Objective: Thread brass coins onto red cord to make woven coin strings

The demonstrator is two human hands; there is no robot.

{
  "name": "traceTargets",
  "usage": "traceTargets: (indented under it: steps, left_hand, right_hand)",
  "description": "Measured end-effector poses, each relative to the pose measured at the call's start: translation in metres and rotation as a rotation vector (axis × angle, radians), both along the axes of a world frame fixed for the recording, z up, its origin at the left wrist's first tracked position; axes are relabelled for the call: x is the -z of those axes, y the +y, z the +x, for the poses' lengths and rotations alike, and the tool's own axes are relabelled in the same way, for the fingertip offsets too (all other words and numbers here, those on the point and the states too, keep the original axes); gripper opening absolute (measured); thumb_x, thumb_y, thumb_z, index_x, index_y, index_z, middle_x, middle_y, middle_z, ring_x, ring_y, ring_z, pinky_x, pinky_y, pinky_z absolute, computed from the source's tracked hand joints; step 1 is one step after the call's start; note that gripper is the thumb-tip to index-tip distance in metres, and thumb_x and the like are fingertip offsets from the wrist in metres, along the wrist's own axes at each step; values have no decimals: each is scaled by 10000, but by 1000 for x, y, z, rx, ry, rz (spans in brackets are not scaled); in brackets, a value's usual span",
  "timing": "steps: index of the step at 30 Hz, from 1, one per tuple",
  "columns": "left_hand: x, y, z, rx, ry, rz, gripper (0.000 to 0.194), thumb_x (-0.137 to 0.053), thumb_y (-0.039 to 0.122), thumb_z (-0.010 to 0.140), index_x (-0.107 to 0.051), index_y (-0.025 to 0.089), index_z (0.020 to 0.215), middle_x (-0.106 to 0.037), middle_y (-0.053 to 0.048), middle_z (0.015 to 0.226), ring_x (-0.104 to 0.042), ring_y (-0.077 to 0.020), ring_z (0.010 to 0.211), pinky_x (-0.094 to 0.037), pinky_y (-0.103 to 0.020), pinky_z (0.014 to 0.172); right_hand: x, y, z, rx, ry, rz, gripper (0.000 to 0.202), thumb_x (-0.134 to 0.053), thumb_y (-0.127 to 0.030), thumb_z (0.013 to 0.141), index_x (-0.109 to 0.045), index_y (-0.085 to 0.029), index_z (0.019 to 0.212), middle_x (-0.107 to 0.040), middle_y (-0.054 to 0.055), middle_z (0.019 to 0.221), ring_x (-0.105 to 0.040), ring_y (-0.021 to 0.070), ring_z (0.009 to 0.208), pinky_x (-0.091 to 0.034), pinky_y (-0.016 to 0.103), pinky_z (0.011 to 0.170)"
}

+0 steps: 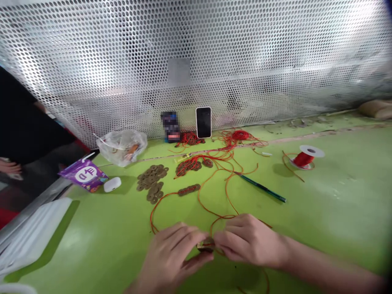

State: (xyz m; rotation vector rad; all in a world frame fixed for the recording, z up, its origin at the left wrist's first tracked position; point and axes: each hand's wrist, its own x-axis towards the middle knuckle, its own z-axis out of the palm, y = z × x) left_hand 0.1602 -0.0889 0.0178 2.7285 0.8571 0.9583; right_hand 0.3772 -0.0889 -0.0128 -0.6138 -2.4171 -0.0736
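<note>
Near the bottom centre, my left hand [174, 257] pinches some coins [206, 245] between thumb and fingers. My right hand [249, 241] is closed at the coins' right side, its fingertips on the red cord [211, 228] that runs through them. Beyond my hands lies a short strip of coins [189, 189] laced with red cord. A loose pile of coins [153, 175] is left of it. Behind the strip are more corded coins [188, 166], their long red cords trailing to the right and toward my hands.
A green pen [263, 188] and a spool of red cord [303, 158] lie right. Two phones [203, 122] lean on the perforated metal screen [232, 53]. Left are a plastic bag [122, 147], purple packet [85, 173] and white case [112, 184]. A person in black [21, 118] is at far left.
</note>
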Motion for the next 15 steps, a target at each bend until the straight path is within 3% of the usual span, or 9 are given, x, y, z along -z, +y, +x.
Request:
traceTargets:
  steps: [6,11,15]
  left_hand:
    - [1,2,0,2,40,-45,156,-512,355,948,-570,210,956,-699,28,784,-635,-135,657,-456,-247,602]
    - [0,2,0,-30,46,11,152,-468,330,970,-564,214,986,-702,37,776,-647,-126,650,-465,-252,616]
    - [1,3,-1,-25,59,12,176,-481,364,960,-569,213,938,-697,41,740,-648,-126,617,-471,-251,570]
  right_hand:
    - [3,1,0,-8,11,-1,151,-403,-94,911,-518,-160,838,-489,-28,569,-401,115,484,-246,279,450]
    - [5,4,-1,-10,47,16,113,-406,-120,921,-510,-165,910,-499,-34,571,-423,111,483,-252,274,451]
    - [5,4,-2,-4,57,23,111,-420,-119,912,-510,-165,867,-503,-35,566,-413,107,481,-247,269,455]
